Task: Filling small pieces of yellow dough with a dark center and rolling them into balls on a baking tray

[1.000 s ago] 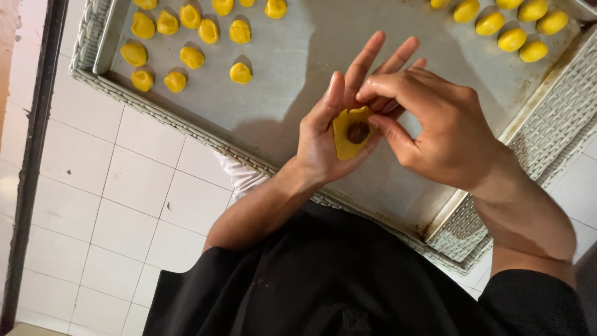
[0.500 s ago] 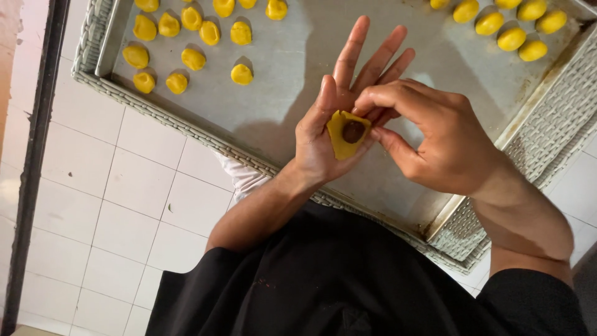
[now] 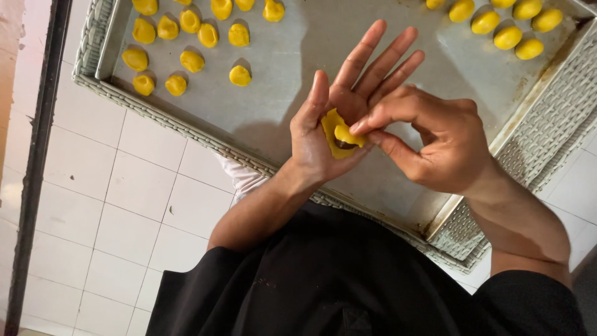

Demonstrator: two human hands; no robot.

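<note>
My left hand (image 3: 336,118) is held palm up over a metal baking tray (image 3: 286,118), fingers spread, with a flattened piece of yellow dough (image 3: 339,134) lying in the palm. A dark filling shows in the dough's middle. My right hand (image 3: 429,140) comes in from the right, its thumb and forefinger pinching the dough's edge and folding it over the filling.
Several shaped yellow dough pieces (image 3: 186,43) sit in rows at the tray's upper left, and more dough pieces (image 3: 510,22) at the upper right. The tray rests in a pale woven basket tray (image 3: 547,118). White floor tiles (image 3: 124,205) lie below, with my dark clothing (image 3: 348,280) at the bottom.
The dough's edge has been folded further over the dark filling, which shows less now. My left fingers have spread wider and both hands have shifted slightly.
</note>
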